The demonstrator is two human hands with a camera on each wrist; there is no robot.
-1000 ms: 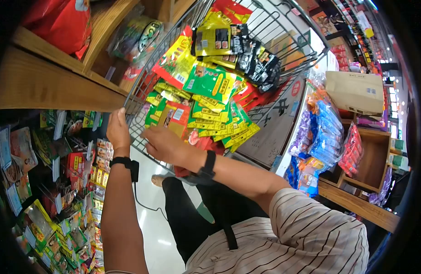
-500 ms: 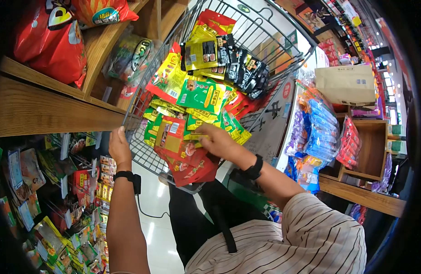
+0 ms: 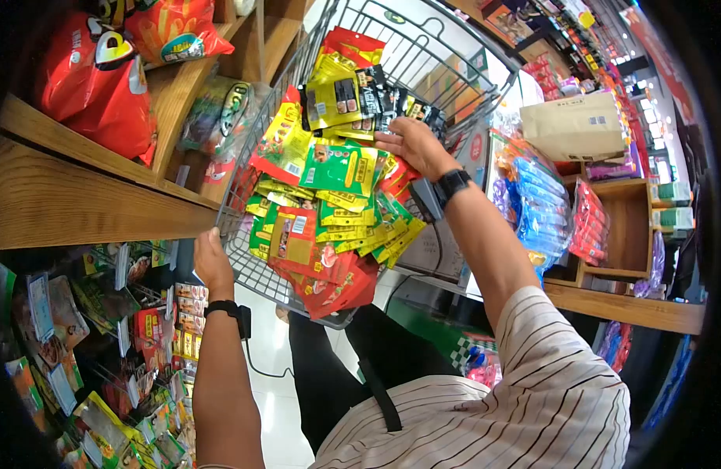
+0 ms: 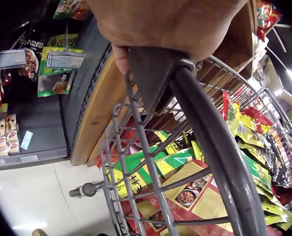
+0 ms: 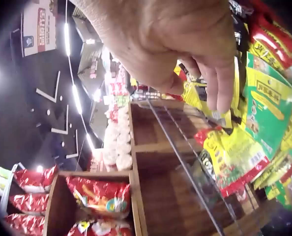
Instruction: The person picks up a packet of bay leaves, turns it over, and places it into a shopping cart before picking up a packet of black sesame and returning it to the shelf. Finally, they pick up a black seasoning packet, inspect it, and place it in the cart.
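A wire shopping cart [image 3: 247, 270] is heaped with snack packets. My left hand [image 3: 212, 262] grips its corner beside the wooden shelf; in the left wrist view the palm covers a dark plastic bracket at the end of the grey bar [image 4: 219, 147]. Over the pile, my right hand [image 3: 419, 148] reaches with loosely extended fingers, holding nothing visible. Its fingertips are right at the black packets [image 3: 392, 102] and a yellow-and-black packet [image 3: 333, 102]. Nearer me lie a green packet [image 3: 341, 168], a red-and-yellow one [image 3: 282, 144] and overlapping red packets [image 3: 329, 270].
Wooden shelving [image 3: 102, 207] runs close along the cart's left side, with red snack bags [image 3: 95, 86] on it. Packets [image 3: 63, 313] hang on hooks below. To the right stand blue-wrapped bags [image 3: 536, 203], a red bag [image 3: 591, 227] and a brown paper package [image 3: 575, 125].
My right hand has moved from the near left of the pile, across the red packets, to the far right by the black packets. The red packets now lie spread at the near end. My left hand stays at the corner.
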